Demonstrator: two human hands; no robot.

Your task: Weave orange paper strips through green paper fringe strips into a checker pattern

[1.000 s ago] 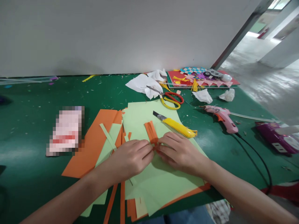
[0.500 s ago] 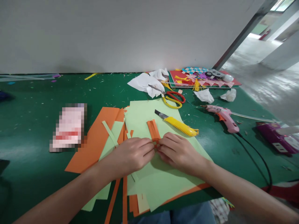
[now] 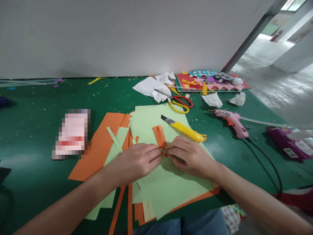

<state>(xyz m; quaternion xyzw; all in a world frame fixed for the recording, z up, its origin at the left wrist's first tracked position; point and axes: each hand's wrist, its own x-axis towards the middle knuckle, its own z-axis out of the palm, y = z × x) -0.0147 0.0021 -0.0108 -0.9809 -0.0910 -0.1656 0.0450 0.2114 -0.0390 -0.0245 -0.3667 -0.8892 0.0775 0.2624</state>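
My left hand (image 3: 138, 161) and my right hand (image 3: 189, 156) meet fingertip to fingertip over a light green paper sheet (image 3: 161, 182). Both pinch the near end of a small bundle of orange paper strips (image 3: 160, 137) that points away from me. A bit of woven orange and green shows between the fingertips. A yellow utility knife (image 3: 186, 130) with its blade out lies just beyond my right hand. Orange paper sheets (image 3: 97, 147) and loose strips lie under and left of my left hand.
Red and yellow scissors (image 3: 179, 102) and crumpled white tissue (image 3: 151, 87) lie farther back. A pink glue gun (image 3: 233, 120) with a black cord rests at the right, near a purple box (image 3: 288, 143). Finished paper crafts (image 3: 210, 81) sit by the wall. A blurred pink packet (image 3: 72, 133) lies left.
Both hands stay pinched on the strips' near end. My right fingers have shifted slightly, and a little more of the weave shows between the fingertips.
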